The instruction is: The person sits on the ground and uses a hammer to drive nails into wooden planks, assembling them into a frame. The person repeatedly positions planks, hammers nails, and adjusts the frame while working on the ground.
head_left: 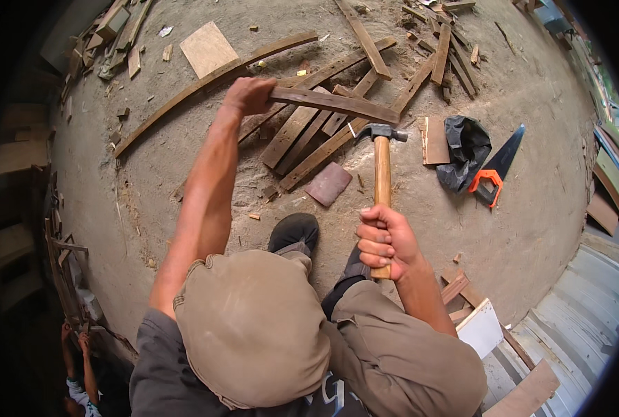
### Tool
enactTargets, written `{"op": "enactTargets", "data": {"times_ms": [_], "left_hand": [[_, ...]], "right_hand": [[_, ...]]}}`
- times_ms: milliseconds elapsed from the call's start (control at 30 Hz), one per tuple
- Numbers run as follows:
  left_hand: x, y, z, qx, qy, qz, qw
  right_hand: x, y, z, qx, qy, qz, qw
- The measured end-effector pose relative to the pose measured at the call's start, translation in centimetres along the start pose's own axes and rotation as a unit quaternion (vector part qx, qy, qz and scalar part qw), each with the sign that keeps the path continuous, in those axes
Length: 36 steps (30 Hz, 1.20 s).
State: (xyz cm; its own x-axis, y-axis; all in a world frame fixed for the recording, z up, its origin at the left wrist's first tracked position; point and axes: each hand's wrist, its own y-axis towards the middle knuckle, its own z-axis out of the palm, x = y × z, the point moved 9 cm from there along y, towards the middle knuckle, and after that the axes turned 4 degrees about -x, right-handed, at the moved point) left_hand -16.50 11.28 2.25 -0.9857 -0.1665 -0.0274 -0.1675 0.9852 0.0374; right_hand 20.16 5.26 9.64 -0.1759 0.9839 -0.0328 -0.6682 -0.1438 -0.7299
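Note:
My left hand (pixel 250 95) is closed round the left end of a short wooden slat (pixel 334 103), which reaches right above a pile of wood. In my right hand (pixel 391 243) is a claw hammer (pixel 382 170), gripped low on its wooden handle. Its dark metal head lies just below the slat's right end; whether they touch I cannot tell. A thin, pale, nail-like piece (pixel 352 129) shows beside the claw. Several loose boards (pixel 292 135) lie crossed beneath the slat. Near my feet a flat reddish-brown piece (pixel 328 183) rests on the ground.
A long curved batten (pixel 205 82) and a square plywood sheet (pixel 208 50) lie far left. To the right are a black plastic bag (pixel 464 149) and an orange-handled handsaw (pixel 502 167). Corrugated metal sheeting (pixel 573 326) lies near right. Another person's arms (pixel 76 354) show at lower left.

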Motion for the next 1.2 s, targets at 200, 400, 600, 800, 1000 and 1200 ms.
{"op": "enactTargets", "data": {"times_ms": [200,400,600,800,1000,1200], "left_hand": [[14.4,-7.1,-11.0,-0.163,0.027,-0.176,0.970],[1.2,-4.0,-3.7,-0.112,-0.158,-0.252,0.948],[-10.7,-2.8,-1.7,-0.085,-0.278,-0.207,0.934],[-17.8,-2.6,-8.5,-0.166,-0.283,0.042,0.944],[-19.3,-3.7,-7.8,-0.184,-0.263,0.117,0.940],[-19.3,-4.6,-6.1,-0.164,-0.252,0.149,0.942]], "right_hand": [[3.6,-3.5,-6.5,0.014,0.077,-0.069,0.995],[5.5,-2.6,-6.0,0.068,0.068,-0.070,0.993],[4.3,-1.8,-5.6,0.094,0.021,-0.031,0.995],[2.6,0.1,-6.1,0.081,-0.020,0.014,0.996],[1.3,0.9,-6.4,0.091,-0.055,0.049,0.993],[1.5,1.6,-7.1,-0.063,-0.129,0.015,0.989]]}}
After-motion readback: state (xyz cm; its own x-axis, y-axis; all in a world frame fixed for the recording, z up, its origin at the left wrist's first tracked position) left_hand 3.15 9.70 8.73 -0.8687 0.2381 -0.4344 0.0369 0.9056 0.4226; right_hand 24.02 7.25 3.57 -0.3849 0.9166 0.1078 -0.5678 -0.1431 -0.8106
